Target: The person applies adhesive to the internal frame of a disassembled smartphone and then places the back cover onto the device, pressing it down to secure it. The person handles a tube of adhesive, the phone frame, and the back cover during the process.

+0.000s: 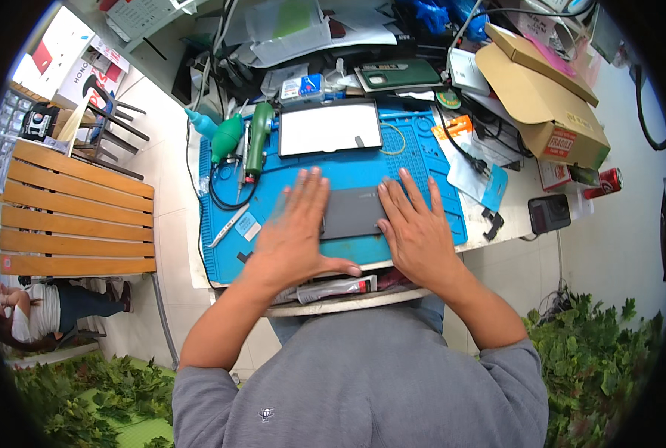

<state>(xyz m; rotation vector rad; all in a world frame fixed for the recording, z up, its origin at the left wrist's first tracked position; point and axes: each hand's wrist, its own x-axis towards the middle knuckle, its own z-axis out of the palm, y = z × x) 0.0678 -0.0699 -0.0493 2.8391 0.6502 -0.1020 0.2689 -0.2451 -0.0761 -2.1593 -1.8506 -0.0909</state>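
Observation:
On a blue work mat lies a dark grey, flat slab that looks like a phone. My left hand is at its left edge, fingers stretched forward and thumb out, slightly blurred. Over its right edge rests my right hand, with the fingers spread flat and the thumb on the surface. Neither hand is closed around anything. Beyond the slab stands a shallow black-rimmed tray with a white inside. Left of the hands are tweezers and a small pale blue card.
A green-handled tool, a green air blower and a teal bottle stand at the mat's far left. Boxes, cables and a green phone case crowd the back. An open cardboard box and a black camera are at right.

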